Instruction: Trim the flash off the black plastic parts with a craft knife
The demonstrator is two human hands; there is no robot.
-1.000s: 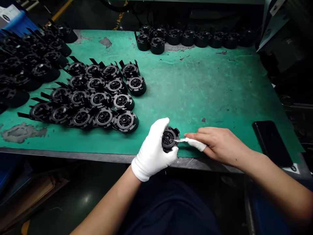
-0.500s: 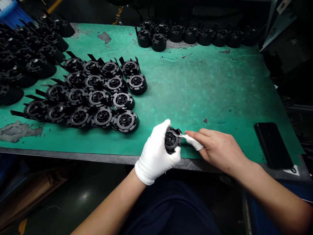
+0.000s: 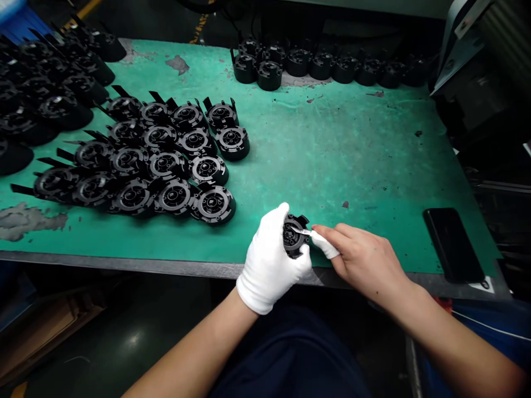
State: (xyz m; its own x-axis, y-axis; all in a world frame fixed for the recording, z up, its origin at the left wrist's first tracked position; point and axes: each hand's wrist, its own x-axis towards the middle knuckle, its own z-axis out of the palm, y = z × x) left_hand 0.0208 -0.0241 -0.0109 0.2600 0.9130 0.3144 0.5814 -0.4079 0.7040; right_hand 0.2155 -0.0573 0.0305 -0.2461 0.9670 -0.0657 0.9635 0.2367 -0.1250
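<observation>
My left hand (image 3: 271, 260), in a white glove, is closed around a round black plastic housing (image 3: 297, 246) near the table's front edge. Ribs and a ring show on the housing's upturned face. My right hand (image 3: 360, 251) is bare except for a white cover on the thumb. It pinches a slim metal tool with a curved tip (image 3: 306, 232), whose tip lies over the inside of the housing. Whether the tip touches the plastic I cannot tell. The tool's handle is hidden in my fingers.
Several similar black housings (image 3: 213, 204) stand in rows on the green mat (image 3: 332, 149) to the left, with more at the far left. Another row (image 3: 269, 74) lines the back edge. A black phone (image 3: 454, 243) lies at the right, near the front edge (image 3: 166, 265).
The tool's tip has shifted from the housing's upper rim toward its middle. My left hand and the housing have moved slightly right, my right hand slightly left. The view has turned a little.
</observation>
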